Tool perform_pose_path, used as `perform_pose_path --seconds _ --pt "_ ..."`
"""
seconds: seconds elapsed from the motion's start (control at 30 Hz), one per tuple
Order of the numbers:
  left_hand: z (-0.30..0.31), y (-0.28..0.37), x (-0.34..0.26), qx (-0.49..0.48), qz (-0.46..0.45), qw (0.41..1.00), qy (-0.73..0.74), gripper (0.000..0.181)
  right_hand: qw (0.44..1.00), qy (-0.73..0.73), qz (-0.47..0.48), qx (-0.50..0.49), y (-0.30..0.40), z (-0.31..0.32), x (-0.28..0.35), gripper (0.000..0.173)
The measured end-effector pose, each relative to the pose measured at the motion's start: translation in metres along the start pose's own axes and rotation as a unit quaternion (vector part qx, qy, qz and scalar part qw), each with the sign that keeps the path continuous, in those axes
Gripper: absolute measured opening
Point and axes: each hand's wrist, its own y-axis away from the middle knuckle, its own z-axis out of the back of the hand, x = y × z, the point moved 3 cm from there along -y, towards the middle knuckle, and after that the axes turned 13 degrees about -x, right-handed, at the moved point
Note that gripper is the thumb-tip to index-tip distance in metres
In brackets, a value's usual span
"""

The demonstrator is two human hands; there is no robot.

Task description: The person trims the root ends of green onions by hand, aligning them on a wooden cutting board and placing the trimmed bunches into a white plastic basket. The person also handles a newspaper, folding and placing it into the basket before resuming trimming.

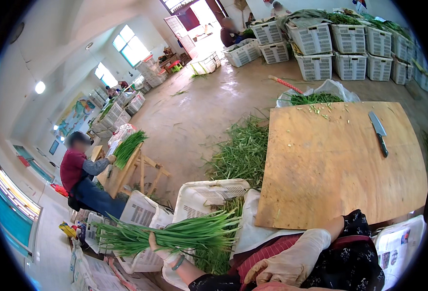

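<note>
My left hand [158,247], with a pale glove or wrap at the wrist and a band above it, grips a large bunch of long green leafy stalks [199,232]. The bunch lies level above white plastic crates, its paler ends pointing right. My right hand [290,260], in a whitish stained glove, rests over my lap on the red striped cloth [268,254], its fingers bent; whether it holds anything does not show. A wooden board [337,163] stands in front of me, bearing a kitchen knife [379,132] with a black handle.
A white crate [196,196] stands left of the board, beside a heap of loose greens [243,152] on the floor. Beyond the board is a plastic bag [345,91] of trimmings. A co-worker [72,167] handles greens at a wooden bench on the left. Stacked crates [314,67] line the back.
</note>
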Motion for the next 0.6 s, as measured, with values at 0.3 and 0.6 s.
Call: perform_pose_path --seconds 0.3,0.6 --pt "0.004 -0.003 0.001 0.018 -0.008 1.0 -0.024 0.033 0.879 0.391 -0.125 -0.242 0.023 0.05 -0.015 0.046" --pt "0.019 -0.026 0.01 0.016 -0.022 1.0 -0.011 0.042 0.991 -0.123 0.045 -0.035 0.011 -0.007 -0.002 0.033"
